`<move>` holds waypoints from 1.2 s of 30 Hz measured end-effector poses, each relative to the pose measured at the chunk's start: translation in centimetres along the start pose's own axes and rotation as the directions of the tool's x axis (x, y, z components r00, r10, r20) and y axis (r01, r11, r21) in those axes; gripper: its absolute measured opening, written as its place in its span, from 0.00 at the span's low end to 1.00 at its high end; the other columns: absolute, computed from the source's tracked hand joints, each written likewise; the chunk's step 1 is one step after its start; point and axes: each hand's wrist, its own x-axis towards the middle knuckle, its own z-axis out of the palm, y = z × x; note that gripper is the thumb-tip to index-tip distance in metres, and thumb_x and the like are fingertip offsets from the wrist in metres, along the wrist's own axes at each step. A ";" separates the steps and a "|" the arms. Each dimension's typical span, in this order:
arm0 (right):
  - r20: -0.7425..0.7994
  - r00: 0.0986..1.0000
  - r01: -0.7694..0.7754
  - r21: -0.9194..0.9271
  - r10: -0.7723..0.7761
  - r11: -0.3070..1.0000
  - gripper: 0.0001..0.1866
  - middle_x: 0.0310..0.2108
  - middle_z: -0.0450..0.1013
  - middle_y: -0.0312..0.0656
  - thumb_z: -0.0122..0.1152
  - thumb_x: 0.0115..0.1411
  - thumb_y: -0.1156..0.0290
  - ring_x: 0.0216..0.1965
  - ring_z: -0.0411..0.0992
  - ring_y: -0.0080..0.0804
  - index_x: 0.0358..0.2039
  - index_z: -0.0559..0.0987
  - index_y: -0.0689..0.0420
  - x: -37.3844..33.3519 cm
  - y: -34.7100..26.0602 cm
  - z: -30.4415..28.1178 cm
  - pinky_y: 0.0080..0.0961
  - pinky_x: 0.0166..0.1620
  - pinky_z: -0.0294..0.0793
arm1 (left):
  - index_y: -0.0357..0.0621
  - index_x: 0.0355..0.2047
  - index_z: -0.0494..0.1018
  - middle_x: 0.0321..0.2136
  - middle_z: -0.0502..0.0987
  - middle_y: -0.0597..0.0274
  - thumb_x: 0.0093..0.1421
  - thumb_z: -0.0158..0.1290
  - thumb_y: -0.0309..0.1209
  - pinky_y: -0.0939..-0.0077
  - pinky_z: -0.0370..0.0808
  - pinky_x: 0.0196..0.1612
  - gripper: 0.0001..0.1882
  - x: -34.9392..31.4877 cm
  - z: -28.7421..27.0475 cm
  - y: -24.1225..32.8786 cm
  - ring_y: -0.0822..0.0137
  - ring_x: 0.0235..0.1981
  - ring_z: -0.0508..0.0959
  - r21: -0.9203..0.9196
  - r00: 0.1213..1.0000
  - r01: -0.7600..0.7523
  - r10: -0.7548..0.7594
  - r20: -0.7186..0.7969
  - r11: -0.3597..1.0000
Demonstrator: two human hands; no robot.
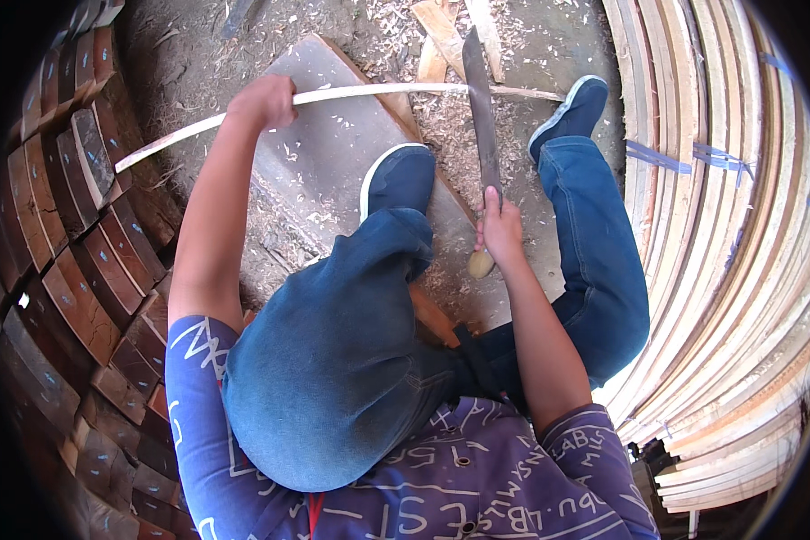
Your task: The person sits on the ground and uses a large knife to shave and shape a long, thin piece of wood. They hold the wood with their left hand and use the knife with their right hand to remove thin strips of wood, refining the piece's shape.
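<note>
My left hand [265,101] is closed round a long, thin, pale wooden strip [369,91], which runs sideways above a grey slab. In my right hand [500,225] is the handle of a machete [482,126], its rounded butt showing below my fist. The long dark blade points away from me and crosses the strip right of its middle. Whether the edge touches the strip I cannot tell. Beyond the blade the strip looks thinner and darker, and its far right end comes close to my right shoe [571,115].
My left shoe [399,182] rests on the slab [297,171]. Wood shavings [441,135] and flat offcuts [441,40] litter the ground ahead. Stacked dark wood blocks [81,297] stand at left; bundled pale planks [693,270] with blue ties line the right.
</note>
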 end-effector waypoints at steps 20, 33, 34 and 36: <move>-0.120 0.967 0.242 0.159 -0.225 0.957 0.09 0.11 0.63 0.33 0.57 0.62 0.68 0.09 0.62 0.19 0.31 0.72 0.61 -1.9 -4.9 -3.1 0.21 0.12 0.61 | 0.42 0.40 0.64 0.35 0.74 0.49 0.47 0.58 0.29 0.58 0.70 0.46 0.20 -2.7 6.2 -0.3 0.50 0.41 0.75 0.129 0.910 -0.012 0.065 -0.409 0.992; -0.105 0.957 0.279 0.082 -0.270 0.957 0.09 0.14 0.64 0.33 0.56 0.62 0.68 0.11 0.63 0.19 0.30 0.72 0.61 -2.7 -4.9 -3.1 0.20 0.13 0.63 | 0.44 0.41 0.63 0.37 0.70 0.56 0.39 0.62 0.28 0.63 0.67 0.46 0.28 -3.5 7.8 -0.3 0.56 0.42 0.72 0.152 0.875 -0.006 0.079 -0.478 0.988; -0.105 0.958 0.277 0.101 -0.267 0.955 0.09 0.12 0.64 0.33 0.57 0.62 0.68 0.10 0.63 0.19 0.31 0.72 0.62 -3.2 -4.9 -3.2 0.20 0.13 0.62 | 0.44 0.41 0.63 0.37 0.70 0.56 0.39 0.62 0.28 0.63 0.66 0.46 0.28 -3.7 7.8 -0.3 0.56 0.42 0.72 0.159 0.869 -0.006 0.084 -0.488 0.987; -0.107 0.959 0.275 0.126 -0.262 0.953 0.10 0.11 0.64 0.33 0.58 0.61 0.68 0.10 0.64 0.19 0.32 0.73 0.63 -4.5 -4.5 -3.7 0.20 0.13 0.62 | 0.44 0.41 0.63 0.37 0.71 0.56 0.40 0.61 0.29 0.62 0.67 0.47 0.27 -4.2 7.0 -0.2 0.55 0.43 0.73 0.153 0.880 0.028 0.049 -0.473 0.988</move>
